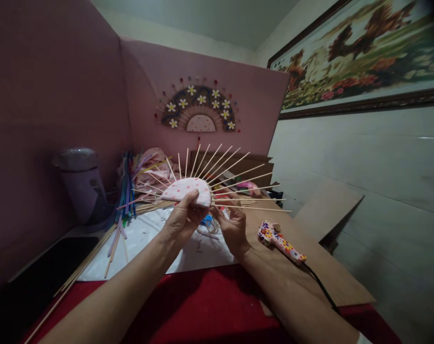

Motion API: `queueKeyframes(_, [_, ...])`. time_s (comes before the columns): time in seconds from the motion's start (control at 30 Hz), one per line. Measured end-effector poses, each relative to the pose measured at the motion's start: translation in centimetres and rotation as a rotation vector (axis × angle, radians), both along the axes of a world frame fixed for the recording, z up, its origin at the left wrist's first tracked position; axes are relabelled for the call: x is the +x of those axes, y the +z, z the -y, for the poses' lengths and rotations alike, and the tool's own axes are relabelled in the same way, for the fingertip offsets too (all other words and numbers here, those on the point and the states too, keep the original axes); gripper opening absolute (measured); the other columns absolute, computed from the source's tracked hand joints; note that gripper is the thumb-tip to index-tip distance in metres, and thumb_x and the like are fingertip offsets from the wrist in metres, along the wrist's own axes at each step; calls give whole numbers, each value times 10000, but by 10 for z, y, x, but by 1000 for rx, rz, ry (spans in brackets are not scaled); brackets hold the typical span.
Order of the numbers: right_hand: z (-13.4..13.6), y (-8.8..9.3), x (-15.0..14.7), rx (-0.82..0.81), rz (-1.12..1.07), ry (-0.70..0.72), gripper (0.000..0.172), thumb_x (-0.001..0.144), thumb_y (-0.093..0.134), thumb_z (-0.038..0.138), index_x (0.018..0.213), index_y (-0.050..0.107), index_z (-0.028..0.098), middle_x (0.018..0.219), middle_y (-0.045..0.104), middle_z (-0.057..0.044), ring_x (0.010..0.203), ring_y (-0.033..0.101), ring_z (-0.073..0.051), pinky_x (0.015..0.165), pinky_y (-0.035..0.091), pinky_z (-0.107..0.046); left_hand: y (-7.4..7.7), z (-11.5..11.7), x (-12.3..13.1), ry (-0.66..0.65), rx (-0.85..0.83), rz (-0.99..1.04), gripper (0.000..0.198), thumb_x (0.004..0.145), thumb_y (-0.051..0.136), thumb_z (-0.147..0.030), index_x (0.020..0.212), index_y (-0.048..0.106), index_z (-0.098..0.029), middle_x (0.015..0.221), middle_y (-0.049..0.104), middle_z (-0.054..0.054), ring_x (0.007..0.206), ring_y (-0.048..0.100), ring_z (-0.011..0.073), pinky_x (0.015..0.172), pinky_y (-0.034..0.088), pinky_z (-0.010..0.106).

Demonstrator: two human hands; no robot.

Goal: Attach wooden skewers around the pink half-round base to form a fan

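Observation:
I hold up a half-made fan [188,189]: a pink dotted half-disc with several thin bamboo sticks [234,177] fanning out from it. My left hand [183,217] grips the half-disc from below, thumb on its front. My right hand [233,224] is closed at the disc's right edge, fingers pinched on the lowest sticks. A glue gun [279,241] covered in a floral pattern lies just right of my right hand, its black cord [320,286] trailing toward me.
A finished flower-decorated fan [199,110] hangs on the pink partition. A lavender jug [82,184], coloured straws [127,196] and loose sticks [91,258] sit at the left. White paper [148,239] covers the red table [210,306]; cardboard [324,210] lies to the right.

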State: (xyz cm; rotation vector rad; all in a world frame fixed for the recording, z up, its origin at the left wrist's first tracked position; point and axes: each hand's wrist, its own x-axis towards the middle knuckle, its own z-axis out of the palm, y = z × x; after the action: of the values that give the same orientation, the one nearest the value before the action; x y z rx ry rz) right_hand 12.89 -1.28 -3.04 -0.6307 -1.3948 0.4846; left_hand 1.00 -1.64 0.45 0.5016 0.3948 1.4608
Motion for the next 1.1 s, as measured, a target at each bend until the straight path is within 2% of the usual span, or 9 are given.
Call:
queueKeyframes(0.17, [-5,3,1,-166,-115,295,101,695,649,230,775,591,208,765,613,9,752,577,-139,769,451,-305,1,0,-2,-36,-33,-35,104,722,591,-92,820,581,-128,679,672,26,567,619,119,536,531,237])
queueKeyframes(0.27, [-7,9,4,-282,-174,354,185,637,693,229,759,557,202,734,607,31,699,577,-120,700,465,-266,0,-1,-3,-54,-49,-71,129,706,615,-115,829,577,-133,657,667,25,543,616,127,508,527,238])
queueKeyframes(0.4, [-9,13,7,-310,-182,393,247,598,717,236,791,568,200,725,615,33,681,577,-118,659,469,-250,2,0,-3,-58,-64,-64,105,709,605,-103,803,567,-130,645,666,28,531,613,123,515,528,238])
queueKeyframes(0.53, [-12,9,8,-402,-177,444,183,629,697,302,716,597,176,552,524,53,451,423,-59,451,352,-195,5,1,-4,-65,-86,-52,72,728,577,-90,788,570,-129,629,664,31,524,609,119,504,520,226])
queueKeyframes(0.63, [-13,10,15,-422,-136,512,177,648,687,315,710,611,168,523,454,63,437,334,-40,425,258,-181,7,1,-6,-72,-96,-60,56,740,564,-94,780,579,-130,627,667,34,513,607,121,492,515,229])
queueKeyframes(0.77, [-11,18,26,-411,93,618,204,727,619,346,681,618,147,507,388,57,454,287,-48,438,209,-198,10,1,-9,-65,-100,-52,50,743,555,-89,762,575,-131,594,658,13,476,588,108,460,500,219])
queueKeyframes(0.83, [-10,21,27,-425,143,621,223,743,601,355,656,608,150,497,374,58,450,274,-51,435,197,-202,9,0,-10,-67,-78,-70,48,746,552,-99,770,580,-128,596,659,14,477,588,110,443,491,214])
queueKeyframes(0.93, [-9,20,21,-376,84,521,194,723,626,334,627,593,169,484,381,65,441,270,-51,430,211,-198,6,-1,-10,-71,-56,-113,69,742,557,-114,800,593,-127,631,669,23,503,600,119,451,495,219])
queueKeyframes(1.1, [-11,14,13,-321,23,330,144,688,655,303,600,633,191,490,485,52,456,388,-69,505,366,-216,-1,-3,-10,-129,-84,-225,98,741,574,-183,823,598,-136,653,668,34,515,603,143,486,518,273])
